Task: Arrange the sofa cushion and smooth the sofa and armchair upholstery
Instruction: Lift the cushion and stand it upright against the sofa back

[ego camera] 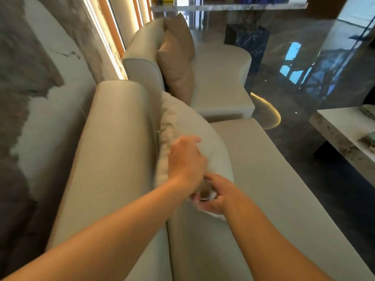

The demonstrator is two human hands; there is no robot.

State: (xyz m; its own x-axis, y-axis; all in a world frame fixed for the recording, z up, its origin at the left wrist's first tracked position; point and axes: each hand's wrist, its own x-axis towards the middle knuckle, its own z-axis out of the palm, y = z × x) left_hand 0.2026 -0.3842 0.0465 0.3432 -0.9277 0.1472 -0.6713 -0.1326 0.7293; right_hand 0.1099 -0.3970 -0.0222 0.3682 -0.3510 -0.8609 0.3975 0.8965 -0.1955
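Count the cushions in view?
3: a white cushion under both hands against the near backrest, and two tan cushions on the far sofa section. Others may be hidden.

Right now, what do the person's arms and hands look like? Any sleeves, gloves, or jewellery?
Both forearms are bare all the way to the bottom edge of the picture, with no sleeves in view. The left hand and the right hand wear no gloves. No watch, bracelet or ring shows on either, though both are a bit motion-blurred and the fingers are partly hidden.
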